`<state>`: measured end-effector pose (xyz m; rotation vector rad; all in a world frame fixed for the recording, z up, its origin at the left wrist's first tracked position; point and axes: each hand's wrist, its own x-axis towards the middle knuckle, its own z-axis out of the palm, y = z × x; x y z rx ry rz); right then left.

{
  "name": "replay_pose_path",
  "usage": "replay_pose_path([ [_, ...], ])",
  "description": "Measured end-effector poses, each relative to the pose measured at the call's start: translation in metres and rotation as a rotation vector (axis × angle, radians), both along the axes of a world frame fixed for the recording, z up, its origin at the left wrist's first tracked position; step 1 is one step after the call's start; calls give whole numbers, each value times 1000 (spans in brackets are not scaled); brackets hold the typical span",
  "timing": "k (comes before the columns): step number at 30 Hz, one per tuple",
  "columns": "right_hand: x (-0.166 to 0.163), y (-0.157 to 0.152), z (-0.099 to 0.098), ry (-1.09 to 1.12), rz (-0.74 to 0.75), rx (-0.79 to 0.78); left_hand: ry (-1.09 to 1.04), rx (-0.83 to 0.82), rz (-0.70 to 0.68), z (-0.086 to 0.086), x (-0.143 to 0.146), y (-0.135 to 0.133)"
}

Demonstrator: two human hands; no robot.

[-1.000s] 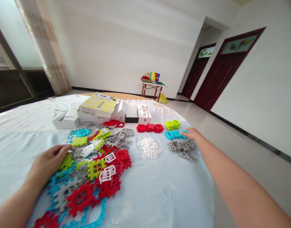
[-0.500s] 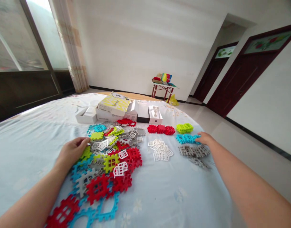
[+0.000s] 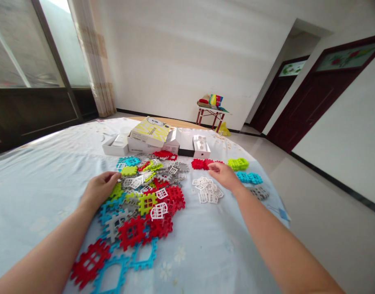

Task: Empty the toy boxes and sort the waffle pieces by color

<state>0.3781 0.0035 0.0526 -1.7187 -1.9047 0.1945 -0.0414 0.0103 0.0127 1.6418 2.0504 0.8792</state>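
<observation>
A heap of interlocking building-block panels [image 3: 132, 232] in red, blue, green and grey lies on the table, with white window inserts [image 3: 159, 210] scattered over it. At the heap's left edge is my left hand [image 3: 101, 188], its fingers curled together beside a green panel [image 3: 115, 192]; whatever they hold, if anything, is hidden. My right hand [image 3: 222, 174] is over the cloth just above a small pile of white window inserts [image 3: 207, 191], its fingers partly extended with nothing visible in them. It partly covers a row of red panels [image 3: 199, 164].
Right of my right hand are stacks of green panels [image 3: 238, 164], blue panels [image 3: 250, 177] and grey panels [image 3: 260, 192]. Behind the heap stand a yellow-and-white box [image 3: 150, 131], an open white box [image 3: 114, 147] and a smaller box [image 3: 201, 147]. A light blue cloth [image 3: 202, 261] covers the table.
My right hand has left the blue stack and moved left to beside the red row. My left hand stays at the heap's edge. The view has shifted slightly.
</observation>
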Motion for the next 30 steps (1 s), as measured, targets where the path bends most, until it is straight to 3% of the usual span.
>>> replay_pose_path([
  [2, -40, -11, -7, 111, 269, -79, -1, 2, -5, 1, 0, -1],
  [3, -57, -16, -10, 136, 331, -114, -3, 4, -7, 1, 1, -2],
  [9, -108, -35, -19, -13, 342, -187, 6, 19, -22, 0, -1, 0],
  [19, -106, -37, -23, 50, 409, -253, 9, 17, -15, -4, -3, 3],
  [30, -104, -33, -27, 157, 370, -299, 26, 20, -11, -4, -3, 3],
])
